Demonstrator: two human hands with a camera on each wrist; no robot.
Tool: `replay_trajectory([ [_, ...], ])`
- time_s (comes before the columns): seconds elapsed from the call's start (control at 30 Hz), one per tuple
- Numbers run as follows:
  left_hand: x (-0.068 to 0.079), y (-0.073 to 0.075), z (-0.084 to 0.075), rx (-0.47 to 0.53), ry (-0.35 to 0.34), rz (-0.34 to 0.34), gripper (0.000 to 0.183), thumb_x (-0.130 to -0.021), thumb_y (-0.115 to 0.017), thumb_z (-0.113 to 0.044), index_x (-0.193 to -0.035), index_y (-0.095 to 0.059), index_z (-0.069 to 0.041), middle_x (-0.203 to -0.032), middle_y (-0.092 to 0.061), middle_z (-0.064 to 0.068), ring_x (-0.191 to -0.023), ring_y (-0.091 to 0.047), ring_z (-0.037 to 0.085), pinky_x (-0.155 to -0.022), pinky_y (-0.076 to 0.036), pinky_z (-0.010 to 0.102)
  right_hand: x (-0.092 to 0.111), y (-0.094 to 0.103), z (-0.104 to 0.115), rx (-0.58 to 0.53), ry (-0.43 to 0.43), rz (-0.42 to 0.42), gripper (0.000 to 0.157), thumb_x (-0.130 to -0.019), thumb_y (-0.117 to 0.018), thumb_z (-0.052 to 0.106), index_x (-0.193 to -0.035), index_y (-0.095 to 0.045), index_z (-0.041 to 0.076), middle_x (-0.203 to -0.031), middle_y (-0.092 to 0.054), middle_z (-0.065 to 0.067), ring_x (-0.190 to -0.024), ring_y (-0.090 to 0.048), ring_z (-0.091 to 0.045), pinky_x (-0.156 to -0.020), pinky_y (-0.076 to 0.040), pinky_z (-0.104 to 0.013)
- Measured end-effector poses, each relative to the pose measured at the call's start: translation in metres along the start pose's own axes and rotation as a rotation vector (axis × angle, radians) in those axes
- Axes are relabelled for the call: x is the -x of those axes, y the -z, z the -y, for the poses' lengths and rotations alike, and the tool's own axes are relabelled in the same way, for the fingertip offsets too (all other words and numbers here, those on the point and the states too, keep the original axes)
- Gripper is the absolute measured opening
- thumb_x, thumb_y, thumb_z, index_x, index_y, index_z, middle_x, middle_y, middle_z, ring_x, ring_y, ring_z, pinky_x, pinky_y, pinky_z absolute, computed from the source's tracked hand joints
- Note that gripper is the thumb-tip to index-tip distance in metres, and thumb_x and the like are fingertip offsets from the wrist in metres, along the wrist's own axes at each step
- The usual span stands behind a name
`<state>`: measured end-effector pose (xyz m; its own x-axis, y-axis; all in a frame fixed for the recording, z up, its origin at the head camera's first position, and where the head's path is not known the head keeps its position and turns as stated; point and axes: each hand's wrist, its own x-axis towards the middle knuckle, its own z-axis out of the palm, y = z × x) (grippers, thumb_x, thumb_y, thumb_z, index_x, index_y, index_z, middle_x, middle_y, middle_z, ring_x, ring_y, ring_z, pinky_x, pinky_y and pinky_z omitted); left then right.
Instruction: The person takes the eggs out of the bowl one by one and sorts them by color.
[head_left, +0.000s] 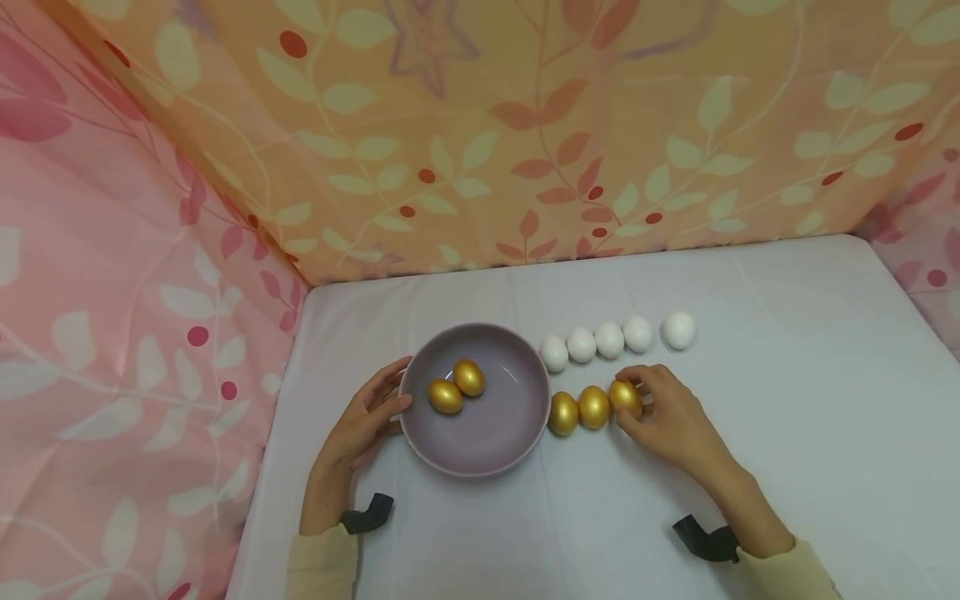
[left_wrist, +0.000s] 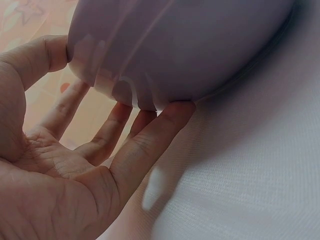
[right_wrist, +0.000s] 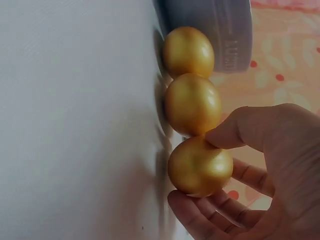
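A round mauve bowl [head_left: 495, 442] stands on the table, two golden eggs [head_left: 446, 397] lying in its left half. My left hand [head_left: 367, 412] holds the bowl's left side, thumb near the rim and fingertips against the outer wall, as the left wrist view shows. Three golden eggs run in a row from the bowl's right side. With thumb and fingers my right hand [head_left: 675, 417] grips the rightmost golden egg [right_wrist: 200, 167], which is beside the middle egg [right_wrist: 192, 105]. The innermost egg [right_wrist: 188, 52] sits close to the bowl wall.
Behind the golden row, several white eggs [head_left: 609, 340] line up to the right of the bowl, with the last white egg [head_left: 678, 330] set a little apart. A white cloth covers the table [head_left: 480, 542]. Patterned curtains [head_left: 480, 125] hang behind and at the sides.
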<state>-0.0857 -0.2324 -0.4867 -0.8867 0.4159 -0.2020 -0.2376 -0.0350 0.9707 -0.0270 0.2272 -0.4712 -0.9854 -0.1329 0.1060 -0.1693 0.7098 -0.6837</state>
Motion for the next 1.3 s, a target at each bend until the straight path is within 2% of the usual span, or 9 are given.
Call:
replay_trajectory([
  [0.27, 0.000, 0.001, 0.001, 0.005, -0.006, 0.005, 0.064, -0.105, -0.059, -0.005, -0.164, -0.035, -0.014, -0.150, -0.052, -0.005, -0.129, -0.062, 0.011, -0.092, -0.063, 0.041, 0.001, 0.002, 0.003, 0.069, -0.011, 0.043, 0.044, -0.088, -0.082, 0.011, -0.129, -0.068, 0.010, -0.122, -0.065, -0.013, -0.101, -0.068, -0.024, -0.080, -0.059, -0.035],
  [0.5, 0.001, 0.000, 0.000, 0.006, 0.000, 0.006, 0.066, -0.105, -0.060, -0.006, -0.165, -0.034, -0.014, -0.153, -0.050, -0.004, -0.131, -0.062, 0.010, -0.093, -0.063, 0.041, 0.000, 0.004, 0.008, 0.133, 0.015, 0.048, 0.044, -0.093, -0.080, 0.018, -0.134, -0.066, 0.008, -0.129, -0.063, -0.016, -0.100, -0.068, -0.028, -0.076, -0.058, -0.045],
  [0.77, 0.000, -0.001, -0.001, 0.017, -0.002, 0.010, 0.065, -0.105, -0.059, -0.006, -0.165, -0.034, -0.014, -0.154, -0.049, -0.002, -0.130, -0.062, 0.011, -0.093, -0.062, 0.039, -0.021, 0.014, 0.026, 0.143, 0.058, 0.022, 0.040, -0.096, -0.074, 0.020, -0.134, -0.066, 0.010, -0.133, -0.061, -0.015, -0.103, -0.067, -0.034, -0.077, -0.058, -0.054],
  [1.07, -0.002, 0.000, -0.001, 0.043, -0.001, 0.012, 0.065, -0.105, -0.060, -0.005, -0.165, -0.035, -0.015, -0.153, -0.049, -0.001, -0.129, -0.062, 0.013, -0.093, -0.062, 0.040, -0.059, 0.010, 0.062, 0.167, 0.231, 0.064, 0.042, -0.093, -0.077, 0.023, -0.133, -0.067, 0.012, -0.135, -0.061, -0.013, -0.114, -0.065, -0.032, -0.081, -0.059, -0.046],
  [1.3, -0.001, -0.001, -0.002, 0.036, 0.006, 0.005, 0.065, -0.104, -0.061, -0.006, -0.164, -0.037, -0.015, -0.151, -0.050, 0.000, -0.129, -0.062, 0.014, -0.093, -0.062, 0.041, -0.078, -0.001, 0.087, 0.147, 0.378, 0.131, 0.041, -0.095, -0.077, 0.023, -0.134, -0.067, 0.013, -0.140, -0.058, -0.014, -0.117, -0.065, -0.033, -0.083, -0.060, -0.045],
])
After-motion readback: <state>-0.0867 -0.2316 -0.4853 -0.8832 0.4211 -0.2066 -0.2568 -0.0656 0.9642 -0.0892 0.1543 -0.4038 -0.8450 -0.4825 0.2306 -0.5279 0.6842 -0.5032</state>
